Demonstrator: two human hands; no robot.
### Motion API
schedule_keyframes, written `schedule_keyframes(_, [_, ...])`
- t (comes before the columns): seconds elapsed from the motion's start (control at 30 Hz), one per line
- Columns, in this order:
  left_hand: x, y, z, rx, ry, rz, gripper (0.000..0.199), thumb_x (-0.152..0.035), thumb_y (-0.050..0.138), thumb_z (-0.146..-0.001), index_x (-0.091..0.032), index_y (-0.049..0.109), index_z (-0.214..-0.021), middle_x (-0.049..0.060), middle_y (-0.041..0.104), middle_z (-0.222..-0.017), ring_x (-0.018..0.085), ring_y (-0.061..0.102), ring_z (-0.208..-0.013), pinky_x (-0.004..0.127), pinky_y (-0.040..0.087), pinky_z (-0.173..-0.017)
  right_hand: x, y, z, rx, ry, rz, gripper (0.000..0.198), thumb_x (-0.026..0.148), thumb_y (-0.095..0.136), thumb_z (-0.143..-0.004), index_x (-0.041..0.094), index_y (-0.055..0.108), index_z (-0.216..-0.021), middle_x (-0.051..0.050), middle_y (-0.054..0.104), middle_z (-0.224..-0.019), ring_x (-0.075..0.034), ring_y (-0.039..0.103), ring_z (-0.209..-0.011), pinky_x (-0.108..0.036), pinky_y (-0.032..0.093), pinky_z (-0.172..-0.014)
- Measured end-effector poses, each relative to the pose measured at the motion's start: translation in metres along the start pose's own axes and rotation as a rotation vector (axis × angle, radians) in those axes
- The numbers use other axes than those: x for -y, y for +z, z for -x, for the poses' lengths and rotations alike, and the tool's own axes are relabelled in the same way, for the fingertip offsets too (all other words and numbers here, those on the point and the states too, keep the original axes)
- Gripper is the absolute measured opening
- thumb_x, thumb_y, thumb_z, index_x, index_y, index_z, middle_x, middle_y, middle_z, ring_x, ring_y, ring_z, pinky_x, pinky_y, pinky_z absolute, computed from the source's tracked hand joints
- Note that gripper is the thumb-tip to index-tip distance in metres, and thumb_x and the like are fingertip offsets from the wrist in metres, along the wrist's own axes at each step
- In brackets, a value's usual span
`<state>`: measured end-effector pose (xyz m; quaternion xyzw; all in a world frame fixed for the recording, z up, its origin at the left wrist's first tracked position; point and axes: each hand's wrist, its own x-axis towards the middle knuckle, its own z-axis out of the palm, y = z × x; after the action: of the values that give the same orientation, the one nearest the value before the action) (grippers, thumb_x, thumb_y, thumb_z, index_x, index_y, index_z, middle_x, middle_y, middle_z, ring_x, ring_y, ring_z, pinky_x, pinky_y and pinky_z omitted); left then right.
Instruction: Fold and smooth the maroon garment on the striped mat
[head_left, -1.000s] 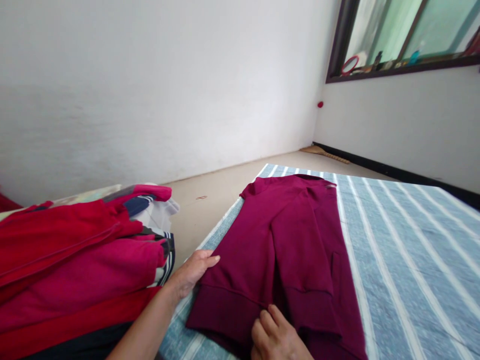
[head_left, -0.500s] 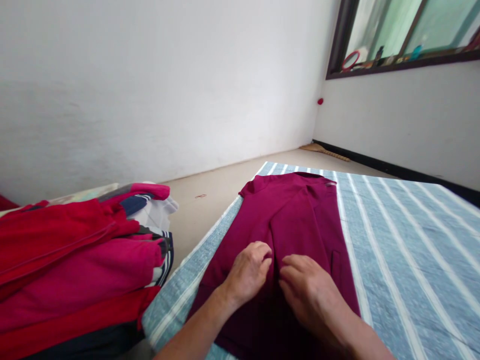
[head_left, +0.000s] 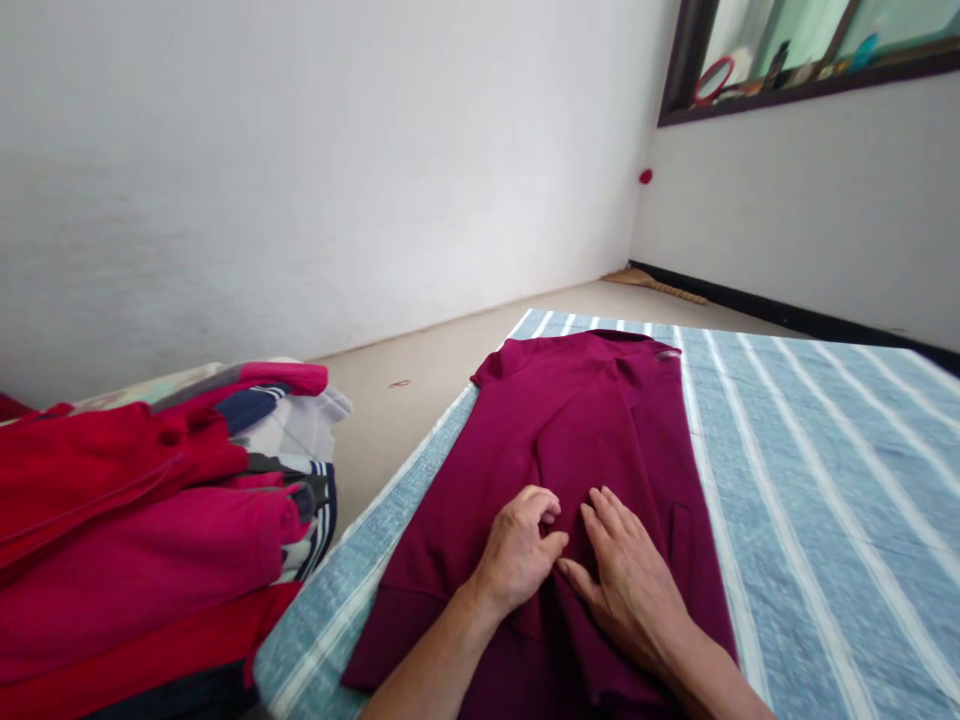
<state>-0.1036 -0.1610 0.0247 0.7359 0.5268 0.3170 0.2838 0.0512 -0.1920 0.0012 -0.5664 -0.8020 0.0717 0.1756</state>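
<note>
The maroon sweatshirt [head_left: 585, 440] lies flat on the striped mat [head_left: 810, 480]. The left hand [head_left: 517, 552] pinches its centre fold; the right hand [head_left: 626, 580] is pressed flat alongside. Even smoothing pressure is advised.

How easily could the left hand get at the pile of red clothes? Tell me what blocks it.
Probably yes. The left hand rests on the maroon sweatshirt, and the pile of red clothes lies to its left across a strip of striped mat, with nothing between.
</note>
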Motion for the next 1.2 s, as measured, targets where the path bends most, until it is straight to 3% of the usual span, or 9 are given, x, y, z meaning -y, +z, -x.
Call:
schedule_keyframes(0.27, [-0.001, 0.002, 0.0, -0.039, -0.012, 0.063, 0.023, 0.0, 0.059, -0.06, -0.018, 0.056, -0.074, 0.002, 0.061, -0.091, 0.013, 0.056, -0.073, 0.024, 0.047, -0.07, 0.001, -0.001, -0.001, 0.035, 0.021, 0.042, 0.06, 0.045, 0.05, -0.083, 0.004, 0.05, -0.128, -0.017, 0.039, -0.139, -0.031, 0.031, -0.131, -0.044, 0.03, -0.106])
schedule_keyframes(0.77, [-0.003, 0.007, -0.001, -0.058, -0.005, -0.088, 0.016, -0.002, 0.061, -0.068, -0.018, 0.06, -0.069, 0.004, 0.06, -0.092, 0.017, 0.059, -0.086, 0.028, 0.048, -0.077, -0.001, -0.001, 0.0, 0.023, 0.01, 0.033, 0.057, 0.039, 0.052, -0.081, 0.005, 0.052, -0.126, -0.017, 0.04, -0.139, -0.031, 0.03, -0.131, -0.045, 0.031, -0.105])
schedule_keyframes(1.2, [-0.001, 0.011, 0.001, -0.065, 0.231, -0.33, 0.019, -0.004, 0.045, -0.08, -0.017, 0.056, -0.072, 0.007, 0.061, -0.085, 0.019, 0.056, -0.082, 0.031, 0.048, -0.075, 0.002, -0.006, -0.001, 0.049, 0.024, 0.011, 0.056, 0.035, 0.05, -0.082, 0.003, 0.049, -0.128, -0.018, 0.038, -0.139, -0.031, 0.028, -0.132, -0.045, 0.029, -0.106])
